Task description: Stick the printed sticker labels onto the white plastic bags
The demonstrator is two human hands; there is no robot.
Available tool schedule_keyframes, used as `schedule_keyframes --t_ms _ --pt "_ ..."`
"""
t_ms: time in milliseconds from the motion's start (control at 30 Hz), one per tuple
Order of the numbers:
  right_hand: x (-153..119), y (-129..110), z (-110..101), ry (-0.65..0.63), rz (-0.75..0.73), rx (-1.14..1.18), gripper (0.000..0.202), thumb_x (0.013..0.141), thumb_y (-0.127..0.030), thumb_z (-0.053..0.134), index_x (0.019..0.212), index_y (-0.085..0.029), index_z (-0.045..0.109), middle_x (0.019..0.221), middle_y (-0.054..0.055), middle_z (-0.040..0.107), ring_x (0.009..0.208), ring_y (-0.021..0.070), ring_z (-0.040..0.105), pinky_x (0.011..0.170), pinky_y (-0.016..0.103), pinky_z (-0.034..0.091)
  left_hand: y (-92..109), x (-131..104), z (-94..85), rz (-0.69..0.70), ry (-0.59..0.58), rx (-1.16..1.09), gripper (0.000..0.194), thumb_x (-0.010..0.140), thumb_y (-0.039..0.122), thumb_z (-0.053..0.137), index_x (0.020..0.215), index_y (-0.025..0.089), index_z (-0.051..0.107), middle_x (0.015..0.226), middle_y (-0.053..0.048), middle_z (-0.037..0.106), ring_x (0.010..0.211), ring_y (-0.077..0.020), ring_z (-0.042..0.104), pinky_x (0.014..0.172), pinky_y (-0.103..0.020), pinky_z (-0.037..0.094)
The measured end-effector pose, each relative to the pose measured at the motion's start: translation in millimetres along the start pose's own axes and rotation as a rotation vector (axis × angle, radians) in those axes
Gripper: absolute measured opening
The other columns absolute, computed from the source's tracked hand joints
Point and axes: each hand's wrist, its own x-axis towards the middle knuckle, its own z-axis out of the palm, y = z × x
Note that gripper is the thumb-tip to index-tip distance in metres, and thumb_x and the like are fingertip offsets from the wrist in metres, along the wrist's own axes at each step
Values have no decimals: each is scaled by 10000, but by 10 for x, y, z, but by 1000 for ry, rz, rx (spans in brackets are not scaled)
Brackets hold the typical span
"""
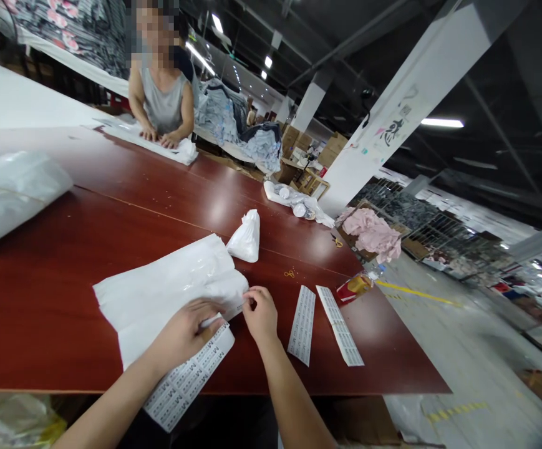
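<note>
Hidden, cropped and blurred parts

The left hand (186,330) covers part of the sticker sheet (187,380); the plastic bundle (9,193) is cropped at the left edge; right-side racks are blurred.

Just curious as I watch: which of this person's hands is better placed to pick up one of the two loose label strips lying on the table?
Probably the right hand: the two label strips lie just to its right, while the left hand rests on the sticker sheet.

Both bare forearms reaching forward, left hand (187,330) palm down with fingers curled, right hand (260,313) pinching close beside it
</note>
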Motion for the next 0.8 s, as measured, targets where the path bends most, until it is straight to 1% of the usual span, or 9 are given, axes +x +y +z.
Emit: schedule_keyframes --t_ms 100,267,367,467,533,600,667,733,800 --pt "39 -31 -16 43 -183 -145 284 829 -107 613 1003 -288 744 1236 33 652 1165 251 580 1010 417 465 89 -80 14 33 -78 36 247 1029 385 511 1037 233 704 1030 -53 761 982 -246 705 906 -401 563" --pt "218 -254 -101 -119 -527 -277 222 859 -167 664 1030 -289 736 1149 21 689 1087 239 575 1041 421 400 266 -258 159 90 -141 98 201 1005 286 535 1071 203 706 1310 -103 693 1360 -301 545 1160 -486 437" --pt "306 -598 14 -249 -704 -266 195 869 -315 715 1059 -270 730 1146 29 703 1078 245 579 1044 424 390 336 -320 267 40 -126 112 150 966 244 570 999 187 705 1206 -127 721 1296 -337 584 1129 -537 451" --pt "351 -1107 290 -432 -932 -171 431 808 -519 774 1145 -258 708 1211 41 706 1111 255 601 1036 418 405 402 -335 319 -75 -130 98 186 941 216 562 1055 171 702 1104 -135 743 1072 -346 690 963 -534 551" --pt "444 -1419 435 -532 -994 -72 468 786 -586 778 1116 -260 717 1164 32 735 1080 239 642 1035 399 419 465 -315 287 -57 -126 49 243 944 212 547 1141 187 687 1154 -128 738 1067 -332 697 945 -500 565" --pt "624 -1564 434 -493 -834 106 410 838 -591 728 1083 -263 728 1107 21 758 1032 210 678 1019 365 447 520 -259 185 51 -97 -26 247 969 234 533 1168 228 680 1227 -97 722 1167 -298 663 1031 -459 529" --pt "833 -1460 283 -303 -508 349 382 950 -570 584 1123 -258 722 1119 28 759 1031 188 691 984 330 487 520 -159 24 100 -12 -88 206 999 292 518 1094 240 693 1270 -80 707 1235 -270 626 1093 -428 483" --pt "967 -1139 76 -63 -177 539 446 1026 -545 418 1172 -241 710 1166 52 747 1080 190 685 981 332 509 427 -29 -155 -6 111 -120 262 1013 379 496 948 216 690 1286 -95 695 1225 -275 626 1078 -423 484" --pt "955 -725 -65 58 52 591 468 1007 -560 440 1212 -225 695 1285 76 705 1196 215 646 1055 363 483 254 87 -296 -182 156 -153 387 1004 472 479 780 204 646 1194 -103 723 1105 -285 673 970 -411 533"
